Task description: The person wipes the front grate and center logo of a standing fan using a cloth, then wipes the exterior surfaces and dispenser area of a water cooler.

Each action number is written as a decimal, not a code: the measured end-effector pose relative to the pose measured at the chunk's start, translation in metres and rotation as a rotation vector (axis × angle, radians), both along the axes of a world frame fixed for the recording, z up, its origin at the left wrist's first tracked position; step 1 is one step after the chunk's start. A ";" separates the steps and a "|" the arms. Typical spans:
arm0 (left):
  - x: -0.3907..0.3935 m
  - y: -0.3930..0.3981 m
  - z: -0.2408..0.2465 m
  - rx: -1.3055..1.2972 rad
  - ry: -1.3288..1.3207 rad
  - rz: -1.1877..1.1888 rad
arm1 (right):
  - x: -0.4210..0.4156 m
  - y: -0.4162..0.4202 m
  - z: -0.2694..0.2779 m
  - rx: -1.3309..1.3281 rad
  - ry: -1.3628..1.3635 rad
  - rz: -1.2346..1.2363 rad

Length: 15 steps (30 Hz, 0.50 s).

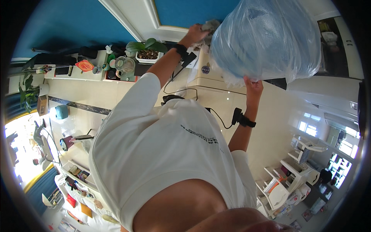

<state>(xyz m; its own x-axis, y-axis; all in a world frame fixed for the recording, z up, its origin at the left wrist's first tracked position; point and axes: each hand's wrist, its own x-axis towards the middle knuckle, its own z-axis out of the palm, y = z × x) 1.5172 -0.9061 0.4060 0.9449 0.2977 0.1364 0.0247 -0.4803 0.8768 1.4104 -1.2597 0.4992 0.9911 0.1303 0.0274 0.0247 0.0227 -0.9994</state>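
A large, bulging bag of clear and bluish plastic [266, 43] stands on a cream cabinet top [213, 72] in front of me. My right hand [253, 85] pinches the lower edge of its film. My left hand [198, 33] grips a grey, crumpled cloth [211, 26] close to the bag's left side and the wall. More pale, fluffy material lies just below that cloth. Both wrists wear black straps with small devices and cables. The far side of the bag is hidden.
Left of the cabinet, a potted orchid [147, 55], a glass jug [123, 63] and cups crowd a low sideboard [100, 65]. White chairs [278, 197] stand around a table at lower right. A teal stool [61, 112] is at far left. A person is visible near the bright window.
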 end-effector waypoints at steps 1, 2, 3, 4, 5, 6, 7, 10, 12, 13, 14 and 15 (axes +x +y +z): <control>0.001 -0.009 -0.008 0.103 -0.086 -0.028 | 0.001 -0.001 -0.001 -0.004 0.000 0.011; 0.002 -0.013 -0.014 0.206 -0.173 -0.054 | 0.002 -0.001 -0.003 0.012 -0.009 0.021; -0.002 -0.015 -0.012 0.216 -0.133 -0.043 | 0.001 -0.002 -0.005 0.029 -0.013 0.021; -0.007 -0.018 -0.010 0.226 -0.093 -0.030 | 0.000 -0.002 -0.008 0.045 -0.016 0.023; -0.013 -0.021 -0.008 0.236 -0.054 -0.017 | 0.000 -0.003 -0.009 0.055 -0.019 0.036; -0.023 -0.025 -0.003 0.224 -0.003 -0.035 | -0.002 -0.004 -0.012 0.068 -0.018 0.044; -0.034 -0.027 0.005 0.211 0.047 -0.045 | -0.002 -0.003 -0.014 0.081 -0.019 0.059; -0.073 -0.035 0.008 0.233 0.052 -0.134 | -0.010 0.000 -0.005 0.044 0.057 0.065; -0.091 -0.038 0.009 0.229 0.057 -0.188 | -0.011 0.003 -0.001 0.084 0.049 0.048; -0.098 -0.040 0.012 0.207 0.085 -0.203 | -0.012 0.004 -0.001 0.103 0.046 0.037; -0.102 -0.041 0.016 0.186 0.113 -0.219 | -0.013 0.005 -0.002 0.125 0.039 0.038; -0.102 -0.043 0.017 0.223 0.130 -0.198 | -0.012 0.006 -0.001 0.143 0.029 0.043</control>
